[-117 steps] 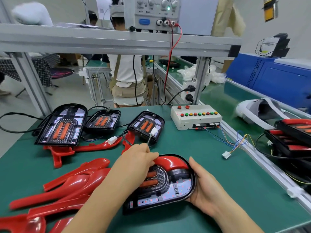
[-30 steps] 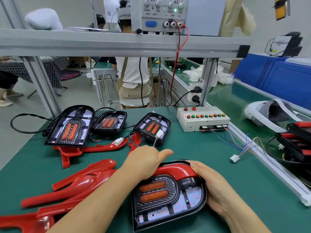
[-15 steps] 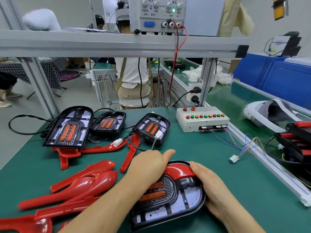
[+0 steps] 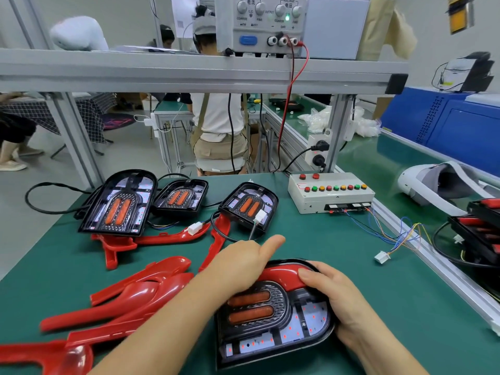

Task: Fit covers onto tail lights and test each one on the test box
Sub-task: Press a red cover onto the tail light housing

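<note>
While both hands work near its front edge, the green-matted workbench runs out toward 12 o'clock. It is bounded at 3 o'clock by a grey aluminium side rail and at 9 o'clock by its own slanting edge above the floor. A grey aluminium overhead shelf crosses at 12 o'clock above the far edge.

A stretch of green mat lies between the hands and the rail, from 1 to 4 o'clock. On it lies only a small white plug on coloured wires.

Obstructions noted:
- A pile of loose red plastic covers lies at 9 o'clock, just beside the left forearm.
- Three uncovered black tail lights stand in a row from 10 to 12 o'clock, arches pointing away.
- A white test box with coloured buttons sits at 1 o'clock, well apart from the hands.

The black D-shaped tail light lies flat at 6 o'clock. Its long axis runs roughly 9 to 3 o'clock, with the rounded end toward 3. A glossy red curved cover sits along its far edge.

The right hand grasps the rounded end, thumb on the cover. The left hand bears down on the cover, thumb raised. Its fingers are hidden, so I cannot tell whether it is gripping.
</note>
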